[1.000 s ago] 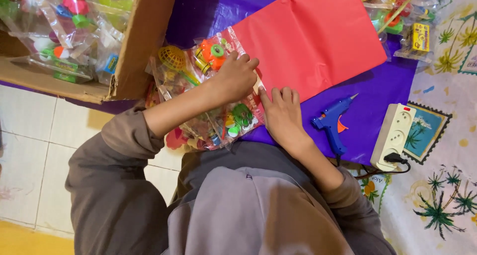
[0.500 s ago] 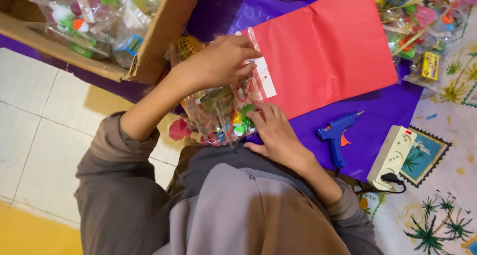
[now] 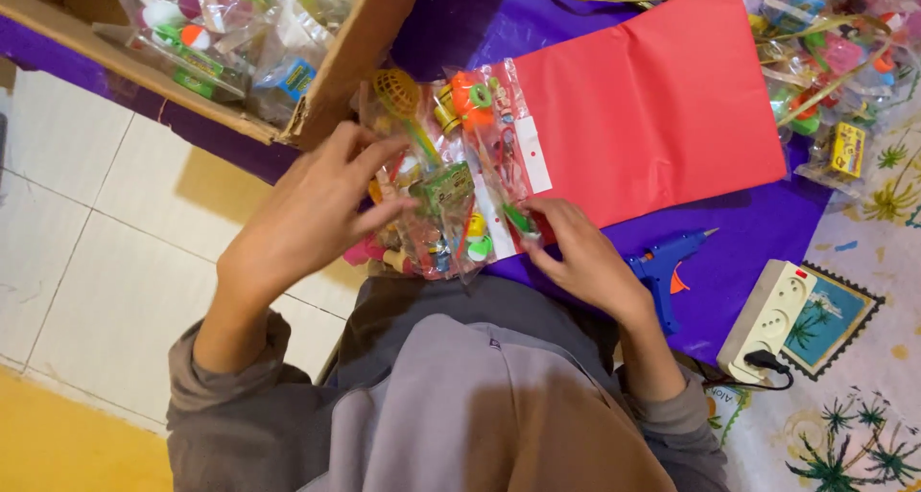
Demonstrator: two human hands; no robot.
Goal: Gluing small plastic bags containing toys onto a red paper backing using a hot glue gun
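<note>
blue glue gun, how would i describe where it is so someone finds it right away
Start at the purple sheet under the big red paper. The blue glue gun lies just below the paper's lower edge, beside the right hand. It is the only blue, pistol-shaped tool there.

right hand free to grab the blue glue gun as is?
Probably not at once: the right hand is pinching the clear toy packet. The glue gun lies beside its wrist on the purple sheet, with nothing between them.
</note>
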